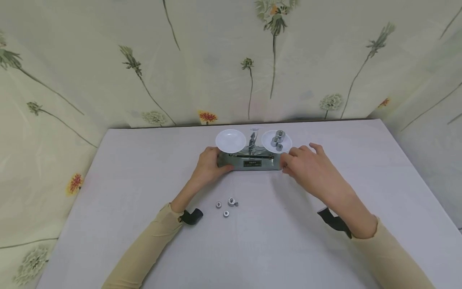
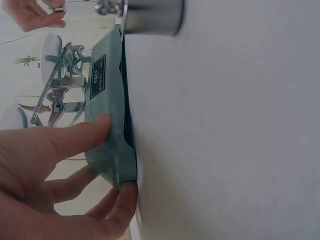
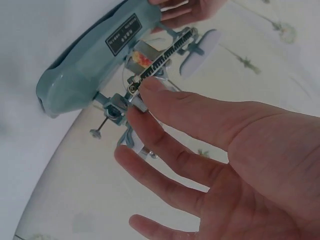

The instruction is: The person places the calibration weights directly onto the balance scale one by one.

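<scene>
A green two-pan balance [image 1: 268,163] stands near the back of the table. My left hand [image 1: 210,164] grips the left end of its base, the thumb [image 2: 95,132] on the front face and the other fingers round the end. At the right end, my right hand [image 1: 306,168] is raised in front of the balance, thumb and index finger pinching a small silvery metal weight [image 3: 138,103], mostly covered by the fingertips. Several metal weights [image 1: 279,137] sit on the right white pan [image 1: 267,138]. The left white pan [image 1: 231,140] holds nothing.
Several loose weights [image 1: 231,201] stand on the white-covered table [image 1: 252,249] in front of the balance. One knobbed weight [image 2: 152,17] looms large in the left wrist view. Behind the table's back edge hangs a flower-patterned curtain [image 1: 216,80].
</scene>
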`<state>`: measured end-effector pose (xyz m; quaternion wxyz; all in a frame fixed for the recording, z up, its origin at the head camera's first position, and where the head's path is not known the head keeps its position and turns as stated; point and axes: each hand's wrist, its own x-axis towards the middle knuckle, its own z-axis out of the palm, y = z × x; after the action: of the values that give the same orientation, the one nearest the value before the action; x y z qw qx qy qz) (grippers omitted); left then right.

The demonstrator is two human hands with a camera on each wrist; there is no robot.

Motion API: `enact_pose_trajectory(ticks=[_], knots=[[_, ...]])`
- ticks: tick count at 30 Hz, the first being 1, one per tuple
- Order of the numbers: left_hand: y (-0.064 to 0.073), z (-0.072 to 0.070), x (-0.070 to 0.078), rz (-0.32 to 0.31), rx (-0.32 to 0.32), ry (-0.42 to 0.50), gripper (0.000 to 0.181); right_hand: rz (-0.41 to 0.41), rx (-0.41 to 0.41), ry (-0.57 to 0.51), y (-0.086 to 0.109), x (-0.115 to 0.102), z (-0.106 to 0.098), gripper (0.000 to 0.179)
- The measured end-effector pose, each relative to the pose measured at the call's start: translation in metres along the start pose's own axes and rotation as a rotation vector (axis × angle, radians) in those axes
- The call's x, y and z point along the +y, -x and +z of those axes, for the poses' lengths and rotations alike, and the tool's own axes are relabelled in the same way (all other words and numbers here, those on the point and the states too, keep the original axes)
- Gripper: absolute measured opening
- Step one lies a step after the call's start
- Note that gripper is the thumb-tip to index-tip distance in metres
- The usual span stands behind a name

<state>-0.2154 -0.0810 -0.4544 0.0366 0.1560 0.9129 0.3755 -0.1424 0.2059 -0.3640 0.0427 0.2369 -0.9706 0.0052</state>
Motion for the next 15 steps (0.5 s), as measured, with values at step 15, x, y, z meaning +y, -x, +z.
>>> enact_pose_trajectory(ticks=[15], knots=[[0.0003, 0.0008, 0.0018, -0.007, 0.005, 0.004, 0.057, 0.009, 0.070, 0.003, -0.0066, 0.0083, -0.0103, 0.016]])
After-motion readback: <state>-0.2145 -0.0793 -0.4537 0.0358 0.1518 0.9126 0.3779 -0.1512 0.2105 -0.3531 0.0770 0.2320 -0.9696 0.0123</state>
